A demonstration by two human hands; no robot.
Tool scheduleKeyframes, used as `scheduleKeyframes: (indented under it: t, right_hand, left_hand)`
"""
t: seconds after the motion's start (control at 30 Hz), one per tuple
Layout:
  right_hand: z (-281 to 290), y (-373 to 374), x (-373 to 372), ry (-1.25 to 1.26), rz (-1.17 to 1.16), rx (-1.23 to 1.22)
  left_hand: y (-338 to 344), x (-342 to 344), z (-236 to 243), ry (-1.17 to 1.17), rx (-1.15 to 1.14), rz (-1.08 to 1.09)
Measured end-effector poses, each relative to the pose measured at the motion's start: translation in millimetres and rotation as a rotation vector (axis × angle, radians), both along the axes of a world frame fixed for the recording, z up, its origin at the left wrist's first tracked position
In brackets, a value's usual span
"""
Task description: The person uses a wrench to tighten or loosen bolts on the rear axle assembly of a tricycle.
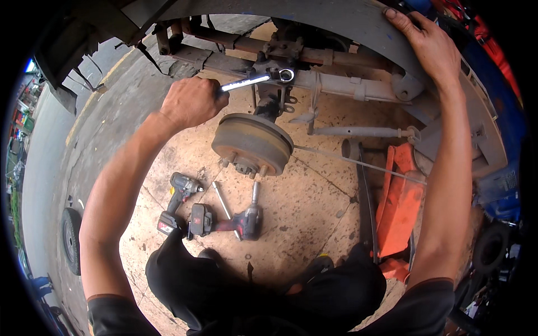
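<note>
My left hand (pixel 192 102) is closed around the handle of a shiny ring wrench (pixel 245 84). The wrench points right, and its ring end lies at the bolted clamp (pixel 273 71) on a leaf spring (pixel 342 85). Whether the ring sits fully over a nut is hard to make out. Up at the right, my right hand (pixel 434 51) grips the edge of a grey body panel (pixel 350 19), thumb on the near face and the other fingers partly hidden. Below the clamp, a rusty brake drum (pixel 249 143) with bare wheel studs hangs on the axle.
Two cordless impact wrenches, one grey (pixel 180 196) and one with a long socket (pixel 246 223), lie on the tiled floor (pixel 302 218) beside a metal bar (pixel 221 199). An orange jack stand (pixel 399 196) stands right. A shock absorber (pixel 358 131) crosses behind the drum. A tyre (pixel 71 241) lies left.
</note>
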State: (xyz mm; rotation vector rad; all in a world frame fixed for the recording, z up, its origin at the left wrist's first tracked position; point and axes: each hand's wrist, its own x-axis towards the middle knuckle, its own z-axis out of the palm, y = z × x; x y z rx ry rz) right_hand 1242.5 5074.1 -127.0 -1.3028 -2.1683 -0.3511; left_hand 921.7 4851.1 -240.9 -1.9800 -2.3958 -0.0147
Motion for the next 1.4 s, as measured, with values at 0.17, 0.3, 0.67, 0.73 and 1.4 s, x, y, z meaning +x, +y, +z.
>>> scheduleKeyframes:
  t: [0.17,0.3,0.67,0.73,1.4]
  right_hand:
    - [-4.1,-0.7,1.2,0.013,-0.023,0.020]
    - [-3.4,-2.9,0.2,0.018,-0.034,0.013]
    - [-7.3,1.8,0.7,0.054,0.000,0.046]
    - [-7.0,5.0,2.1,0.057,0.017,0.042]
    - [-2.9,-25.2,-11.9,0.088,0.069,0.161]
  left_hand:
    - [22.7,-16.9,-0.4,0.136,0.065,-0.107]
    - [45.6,-34.3,7.2,0.261,-0.042,-0.190]
    - [86.5,-58.5,8.5,0.284,0.005,-0.352]
    - [85.5,-59.1,7.9,0.286,0.016,-0.356]
    - [74.2,-52.2,-0.4,0.442,0.092,-0.346]
